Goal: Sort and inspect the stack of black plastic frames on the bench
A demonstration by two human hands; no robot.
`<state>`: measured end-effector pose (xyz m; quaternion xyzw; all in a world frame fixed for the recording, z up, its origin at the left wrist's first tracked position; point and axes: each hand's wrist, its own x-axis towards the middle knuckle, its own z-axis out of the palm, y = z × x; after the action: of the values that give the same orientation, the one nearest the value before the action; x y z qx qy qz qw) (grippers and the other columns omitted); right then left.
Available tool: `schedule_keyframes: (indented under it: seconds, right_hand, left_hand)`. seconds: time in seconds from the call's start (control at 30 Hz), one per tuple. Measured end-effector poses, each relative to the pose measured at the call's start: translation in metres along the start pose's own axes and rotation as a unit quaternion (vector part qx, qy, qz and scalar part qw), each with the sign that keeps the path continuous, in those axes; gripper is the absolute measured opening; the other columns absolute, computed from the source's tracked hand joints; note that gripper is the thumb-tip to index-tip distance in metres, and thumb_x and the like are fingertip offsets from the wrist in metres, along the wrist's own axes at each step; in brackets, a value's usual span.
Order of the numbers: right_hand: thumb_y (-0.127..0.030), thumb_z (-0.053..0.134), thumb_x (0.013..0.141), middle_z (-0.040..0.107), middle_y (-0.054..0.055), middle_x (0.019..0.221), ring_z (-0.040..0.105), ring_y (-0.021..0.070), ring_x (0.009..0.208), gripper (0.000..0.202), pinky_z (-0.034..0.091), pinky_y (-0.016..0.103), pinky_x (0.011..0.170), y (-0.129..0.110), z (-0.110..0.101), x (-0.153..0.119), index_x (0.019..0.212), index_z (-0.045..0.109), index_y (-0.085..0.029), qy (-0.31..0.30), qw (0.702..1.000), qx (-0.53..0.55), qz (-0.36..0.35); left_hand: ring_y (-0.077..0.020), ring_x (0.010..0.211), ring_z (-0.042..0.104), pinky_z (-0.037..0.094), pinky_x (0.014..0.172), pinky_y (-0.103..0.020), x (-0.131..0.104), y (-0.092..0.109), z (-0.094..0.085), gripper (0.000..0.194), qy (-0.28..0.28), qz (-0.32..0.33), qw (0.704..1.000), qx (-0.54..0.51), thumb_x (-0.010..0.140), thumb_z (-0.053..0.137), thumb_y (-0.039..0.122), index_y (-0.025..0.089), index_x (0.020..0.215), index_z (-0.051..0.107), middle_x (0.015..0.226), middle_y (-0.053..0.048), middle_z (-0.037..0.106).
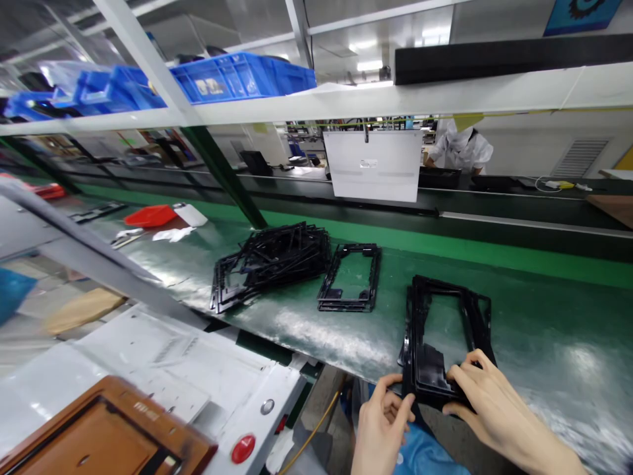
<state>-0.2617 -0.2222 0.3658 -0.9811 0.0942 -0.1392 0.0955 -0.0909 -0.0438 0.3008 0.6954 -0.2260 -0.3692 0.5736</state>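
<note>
Both hands clamped on the near end of a stack of black plastic frames at the front edge of the green counter: left hand curled round the stack's near-left corner, thumb against its side; right hand laid over the near-right corner, fingers spread on the solid panel at the frame's lower end. Stack lying flat on the counter, long side running away from the body, near end just overhanging the edge. Further back and to the left, well apart from the held stack, a single flat pile of like frames, neatly squared; beside that, further left, a loose heap of black frames, jumbled at odd angles. Far left on the counter, a red tray with white scraps just beside it. Below the counter's edge, a white machine housing with a red button and a brown fixture plate at bottom left. Overhead, a white shelf bearing blue crates. Behind the counter, a white panel standing upright, and beyond it a person in white at another line.
</note>
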Motion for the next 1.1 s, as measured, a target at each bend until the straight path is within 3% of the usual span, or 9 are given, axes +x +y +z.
schedule_keyframes:
  seconds: [0.1, 0.27, 0.37, 0.47, 0.57, 0.7, 0.77, 0.9, 1.1]
  right_hand:
    - [-0.006, 0.081, 0.101, 0.064, 0.002, 0.1, 0.065, 0.0307, 0.099, 0.047, 0.047, 0.05, 0.092, 0.002, 0.006, -0.003, 0.115, 0.04, -0.023, -0.019, 1.0, 0.001, 0.018]
    - [-0.004, 0.082, 0.099, 0.061, 0.0, 0.099, 0.066, 0.0295, 0.095, 0.05, 0.045, 0.054, 0.098, 0.004, 0.01, -0.004, 0.11, 0.038, -0.023, -0.029, 0.999, -0.001, 0.014]
    - [-0.001, 0.087, 0.094, 0.06, -0.001, 0.099, 0.065, 0.0287, 0.095, 0.058, 0.045, 0.05, 0.094, 0.004, 0.011, -0.005, 0.111, 0.037, -0.024, -0.015, 1.0, -0.005, 0.012]
    - [0.0, 0.089, 0.093, 0.06, -0.002, 0.097, 0.063, 0.0267, 0.092, 0.059, 0.044, 0.049, 0.092, 0.005, 0.012, -0.005, 0.109, 0.036, -0.024, -0.008, 1.0, -0.009, 0.007]
    - [0.0, 0.09, 0.091, 0.058, -0.003, 0.094, 0.062, 0.0256, 0.088, 0.062, 0.043, 0.048, 0.091, 0.006, 0.01, -0.004, 0.106, 0.035, -0.024, -0.003, 1.0, -0.015, -0.002]
    - [0.001, 0.094, 0.088, 0.061, -0.003, 0.095, 0.063, 0.0259, 0.089, 0.065, 0.043, 0.047, 0.09, 0.006, 0.008, -0.003, 0.106, 0.036, -0.024, -0.002, 1.0, -0.01, -0.001]
    - [0.001, 0.093, 0.089, 0.061, -0.003, 0.095, 0.063, 0.0253, 0.089, 0.063, 0.043, 0.047, 0.089, 0.006, 0.008, -0.004, 0.106, 0.037, -0.023, -0.005, 1.0, -0.005, 0.0]
    - [0.0, 0.085, 0.096, 0.059, 0.0, 0.097, 0.062, 0.0279, 0.092, 0.053, 0.043, 0.045, 0.087, 0.007, 0.008, -0.006, 0.108, 0.038, -0.023, -0.017, 1.0, 0.001, 0.002]
    - [-0.004, 0.083, 0.101, 0.06, 0.001, 0.098, 0.06, 0.0286, 0.098, 0.048, 0.042, 0.047, 0.092, 0.01, 0.01, -0.008, 0.107, 0.039, -0.022, -0.044, 0.999, 0.019, 0.011]
  left_hand:
    - [-0.0166, 0.069, 0.068, 0.053, 0.063, -0.022, 0.004, 0.003, -0.016, 0.059, -0.008, 0.042, 0.996, 0.085, 0.107, 0.073, 0.064, 0.015, 0.14, 0.073, 0.08, -0.005, 0.072]
    - [-0.0121, 0.079, 0.071, 0.054, 0.077, -0.022, 0.011, 0.023, -0.029, 0.019, 0.001, 0.198, 0.953, 0.23, 0.111, 0.071, 0.032, 0.024, 0.116, 0.087, 0.104, -0.005, 0.072]
    - [-0.0132, 0.087, 0.075, 0.054, 0.08, -0.025, 0.016, 0.031, -0.031, 0.018, -0.013, 0.248, 0.903, 0.349, 0.108, 0.071, 0.015, 0.023, 0.109, 0.087, 0.106, -0.003, 0.07]
    - [-0.0163, 0.092, 0.078, 0.055, 0.079, -0.03, 0.022, 0.025, -0.028, 0.02, -0.024, 0.27, 0.859, 0.435, 0.109, 0.065, 0.011, 0.02, 0.102, 0.082, 0.112, -0.004, 0.071]
    - [-0.0182, 0.09, 0.077, 0.051, 0.073, -0.034, 0.026, 0.011, -0.022, 0.026, 0.005, 0.297, 0.842, 0.451, 0.114, 0.05, 0.011, 0.018, 0.104, 0.074, 0.114, -0.006, 0.07]
    - [-0.0148, 0.088, 0.069, 0.05, 0.081, -0.029, 0.024, 0.012, -0.021, 0.033, 0.002, 0.286, 0.904, 0.319, 0.121, 0.036, 0.024, 0.018, 0.106, 0.065, 0.109, -0.007, 0.064]
    - [-0.0144, 0.092, 0.066, 0.051, 0.088, -0.027, 0.019, 0.024, -0.027, 0.039, -0.027, 0.248, 0.937, 0.245, 0.124, 0.032, 0.037, 0.018, 0.107, 0.062, 0.108, -0.008, 0.062]
    - [-0.0159, 0.084, 0.054, 0.045, 0.082, -0.029, 0.01, 0.034, -0.046, 0.06, -0.023, 0.148, 0.973, 0.176, 0.122, 0.027, 0.067, 0.019, 0.099, 0.056, 0.095, -0.006, 0.056]
    - [-0.0127, 0.074, 0.051, 0.043, 0.076, -0.027, 0.006, -0.013, -0.07, 0.068, -0.006, 0.071, 0.996, 0.059, 0.118, 0.037, 0.078, 0.019, 0.087, 0.05, 0.081, -0.002, 0.051]
